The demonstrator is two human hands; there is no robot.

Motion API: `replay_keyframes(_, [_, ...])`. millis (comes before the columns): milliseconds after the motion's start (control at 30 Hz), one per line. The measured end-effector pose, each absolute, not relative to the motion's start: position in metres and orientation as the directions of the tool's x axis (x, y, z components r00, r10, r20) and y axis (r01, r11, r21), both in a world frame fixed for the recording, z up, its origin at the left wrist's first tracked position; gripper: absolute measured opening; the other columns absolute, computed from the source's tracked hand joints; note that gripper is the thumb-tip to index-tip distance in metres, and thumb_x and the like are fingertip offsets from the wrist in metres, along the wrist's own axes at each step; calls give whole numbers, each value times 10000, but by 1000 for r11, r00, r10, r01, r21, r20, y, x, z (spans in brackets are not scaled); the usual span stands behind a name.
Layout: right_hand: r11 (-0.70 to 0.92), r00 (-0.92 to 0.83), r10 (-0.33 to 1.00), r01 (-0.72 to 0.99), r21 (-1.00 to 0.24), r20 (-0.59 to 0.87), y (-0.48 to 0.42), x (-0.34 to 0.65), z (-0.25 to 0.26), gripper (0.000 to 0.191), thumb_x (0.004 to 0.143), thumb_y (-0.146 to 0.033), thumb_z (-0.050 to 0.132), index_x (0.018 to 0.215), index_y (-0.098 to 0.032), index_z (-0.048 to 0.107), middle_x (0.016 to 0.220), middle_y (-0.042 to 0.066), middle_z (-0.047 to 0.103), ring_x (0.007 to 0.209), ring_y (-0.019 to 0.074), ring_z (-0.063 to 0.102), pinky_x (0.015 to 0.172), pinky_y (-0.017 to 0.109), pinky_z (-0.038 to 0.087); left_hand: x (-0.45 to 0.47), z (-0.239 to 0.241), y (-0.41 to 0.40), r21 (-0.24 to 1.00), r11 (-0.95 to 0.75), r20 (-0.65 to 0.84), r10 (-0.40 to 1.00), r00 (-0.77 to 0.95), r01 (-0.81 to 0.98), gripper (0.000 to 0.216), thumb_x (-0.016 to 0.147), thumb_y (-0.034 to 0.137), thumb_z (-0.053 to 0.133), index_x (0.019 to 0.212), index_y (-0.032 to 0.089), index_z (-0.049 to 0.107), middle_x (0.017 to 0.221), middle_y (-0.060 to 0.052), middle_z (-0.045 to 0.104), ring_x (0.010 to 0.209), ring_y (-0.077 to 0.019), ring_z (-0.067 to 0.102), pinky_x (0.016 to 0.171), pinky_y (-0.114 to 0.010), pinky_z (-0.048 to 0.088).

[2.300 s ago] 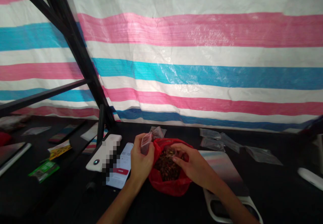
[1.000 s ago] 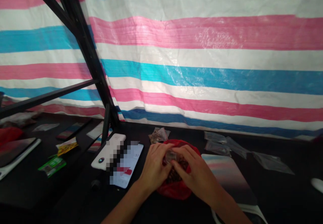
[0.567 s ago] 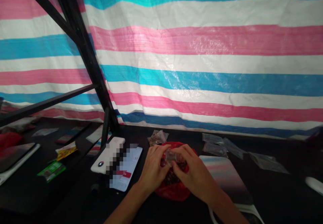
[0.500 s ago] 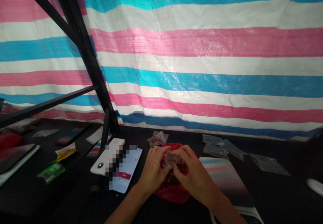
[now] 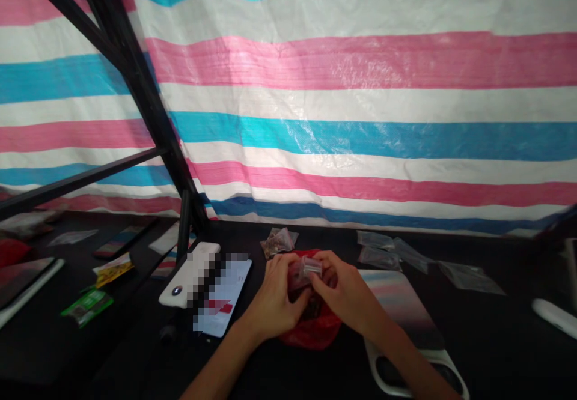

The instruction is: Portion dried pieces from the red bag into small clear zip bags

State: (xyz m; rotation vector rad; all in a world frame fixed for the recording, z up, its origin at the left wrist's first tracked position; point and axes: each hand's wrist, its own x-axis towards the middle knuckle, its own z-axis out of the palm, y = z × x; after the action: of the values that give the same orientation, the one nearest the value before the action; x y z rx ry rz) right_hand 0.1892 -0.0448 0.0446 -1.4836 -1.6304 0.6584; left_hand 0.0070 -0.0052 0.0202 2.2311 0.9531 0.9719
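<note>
My left hand (image 5: 276, 296) and my right hand (image 5: 344, 292) meet over a red plastic bag (image 5: 312, 328) of dark brown bits on the black table. Both pinch a small clear zip pouch (image 5: 307, 268) between their fingertips, just above the red bag's mouth. The fingers of both hands are closed on the pouch's top edge. The pouch looks to hold some of the brown bits. Most of the red bag's opening is hidden behind my hands.
A filled small pouch (image 5: 278, 241) lies behind the red bag. Several empty clear pouches (image 5: 379, 248) lie at the right rear. A flat scale (image 5: 406, 310) sits right of the bag, a phone (image 5: 224, 299) and white power bank (image 5: 188, 274) left. A striped tarp hangs behind.
My right hand left the red bag's contents and joined my left hand on the small pouch. Both hands have since stayed together over the bag, fingers working along the pouch's top.
</note>
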Motion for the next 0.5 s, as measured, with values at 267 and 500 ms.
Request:
replay_keyframes(267, [168, 54, 973, 501, -849, 224, -43, 203, 53, 192, 888, -321, 585, 1030, -209, 649, 794, 2, 737, 676, 168, 673, 623, 281, 513, 8, 24, -2, 653, -666, 455, 726, 516, 361, 191, 965, 273, 546, 1150, 232, 566, 1201, -80, 633, 1130, -249, 574, 1005, -438, 465])
replay_keyframes(500, [210, -2, 967, 566, -797, 253, -44, 199, 50, 184, 919, -284, 550, 1021, -206, 682, 759, -6, 699, 632, 145, 612, 588, 260, 466, 8, 28, -6, 632, -677, 484, 725, 491, 377, 129, 936, 223, 574, 1057, 234, 618, 1161, -62, 667, 1120, -247, 590, 996, -428, 450])
